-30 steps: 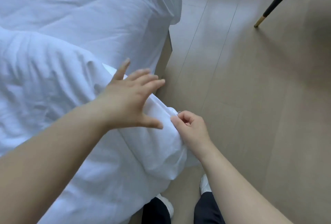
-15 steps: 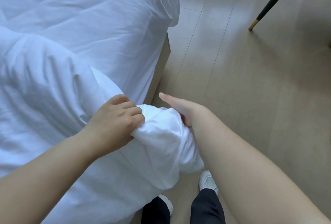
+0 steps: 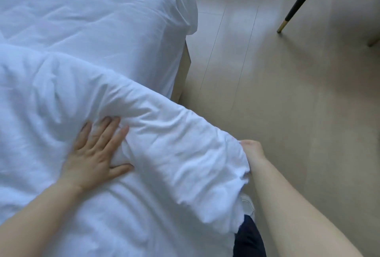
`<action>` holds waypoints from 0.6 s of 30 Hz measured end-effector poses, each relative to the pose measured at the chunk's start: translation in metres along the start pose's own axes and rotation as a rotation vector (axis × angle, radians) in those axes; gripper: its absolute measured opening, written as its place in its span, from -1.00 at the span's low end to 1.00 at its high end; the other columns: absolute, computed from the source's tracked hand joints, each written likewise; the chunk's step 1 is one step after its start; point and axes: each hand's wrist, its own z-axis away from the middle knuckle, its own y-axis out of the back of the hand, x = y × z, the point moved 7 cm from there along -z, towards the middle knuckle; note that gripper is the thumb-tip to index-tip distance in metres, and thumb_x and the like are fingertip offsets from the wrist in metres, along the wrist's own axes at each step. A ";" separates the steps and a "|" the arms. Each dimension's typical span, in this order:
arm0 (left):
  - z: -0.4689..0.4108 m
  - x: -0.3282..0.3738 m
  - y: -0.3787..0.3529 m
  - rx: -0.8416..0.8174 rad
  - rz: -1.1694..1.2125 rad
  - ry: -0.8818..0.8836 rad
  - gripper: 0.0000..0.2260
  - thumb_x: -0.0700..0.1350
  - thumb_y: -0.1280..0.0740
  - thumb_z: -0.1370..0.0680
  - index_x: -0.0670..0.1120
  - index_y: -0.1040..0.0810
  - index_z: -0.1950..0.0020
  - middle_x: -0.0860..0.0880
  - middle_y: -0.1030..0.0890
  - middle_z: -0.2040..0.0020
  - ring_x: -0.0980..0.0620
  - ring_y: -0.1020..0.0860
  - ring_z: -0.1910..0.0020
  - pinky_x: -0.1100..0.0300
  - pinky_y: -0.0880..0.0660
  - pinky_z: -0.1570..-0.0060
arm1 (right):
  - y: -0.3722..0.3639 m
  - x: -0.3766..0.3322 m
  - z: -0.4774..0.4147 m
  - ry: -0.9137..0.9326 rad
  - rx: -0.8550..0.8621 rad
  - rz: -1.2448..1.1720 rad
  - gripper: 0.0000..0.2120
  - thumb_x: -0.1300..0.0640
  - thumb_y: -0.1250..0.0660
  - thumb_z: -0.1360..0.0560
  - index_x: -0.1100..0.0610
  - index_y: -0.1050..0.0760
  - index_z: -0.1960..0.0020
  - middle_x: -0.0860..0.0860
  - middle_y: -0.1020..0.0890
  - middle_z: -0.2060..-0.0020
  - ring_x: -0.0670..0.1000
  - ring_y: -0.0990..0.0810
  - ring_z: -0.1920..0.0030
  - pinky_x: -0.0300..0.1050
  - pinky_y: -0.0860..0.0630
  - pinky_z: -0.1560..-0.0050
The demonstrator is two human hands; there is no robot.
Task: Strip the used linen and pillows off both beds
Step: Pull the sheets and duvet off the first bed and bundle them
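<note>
White duvet (image 3: pixel 164 143) drapes bed (image 3: pixel 102 20) beside beige floor (image 3: pixel 287 113).

Bed (image 3: pixel 92 20) at left w/ bunched linen (image 3: pixel 174 143) on top, its end hanging off the edge; floor (image 3: pixel 287 113) to the rt, chair leg (image 3: pixel 298 4) far rt behind

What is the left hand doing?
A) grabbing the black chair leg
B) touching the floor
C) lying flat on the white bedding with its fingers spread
C: the left hand lies flat on the white bedding, with its fingers straight and spread apart.
</note>
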 end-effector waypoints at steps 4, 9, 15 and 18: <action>-0.001 -0.004 -0.003 0.063 -0.020 0.009 -0.33 0.38 0.20 -0.49 0.08 0.17 -0.51 0.08 0.17 -0.54 0.19 0.21 -0.50 0.15 0.28 -0.46 | 0.003 -0.026 -0.019 0.006 0.059 0.100 -0.90 0.28 -0.20 -0.54 0.21 -0.49 0.03 0.07 -0.45 0.28 0.01 -0.38 0.29 -0.28 -0.36 0.43; -0.011 0.008 0.011 0.253 -0.002 0.051 -0.50 0.22 0.06 -0.57 -0.03 -0.25 -0.39 -0.06 -0.05 -0.52 0.18 0.15 -0.51 0.16 0.17 -0.46 | 0.021 -0.055 0.020 0.364 0.257 0.191 -0.66 0.16 -0.21 -0.55 0.26 -0.37 -0.29 0.16 -0.50 -0.21 0.15 -0.46 -0.22 -0.09 -0.37 -0.19; 0.056 -0.038 0.033 0.298 0.032 0.601 -0.47 0.09 -0.17 -0.39 -0.16 -0.36 -0.28 -0.35 -0.41 -0.28 -0.22 -0.25 -0.30 0.20 0.19 -0.44 | -0.123 -0.061 0.123 1.080 -0.099 0.568 -0.66 -0.03 -0.24 -0.43 0.22 -0.57 0.01 0.06 -0.63 0.06 -0.06 -0.48 -0.04 -0.30 -0.35 -0.05; 0.121 -0.060 0.027 0.196 0.108 0.920 -0.35 0.26 -0.09 -0.44 -0.21 -0.39 -0.31 -0.38 -0.40 -0.30 -0.30 -0.32 -0.30 -0.08 -0.04 -0.39 | -0.188 -0.052 0.166 1.353 -0.209 0.678 -0.65 -0.05 -0.21 -0.38 0.15 -0.54 -0.01 0.06 -0.65 0.11 -0.05 -0.49 0.02 -0.22 -0.45 -0.01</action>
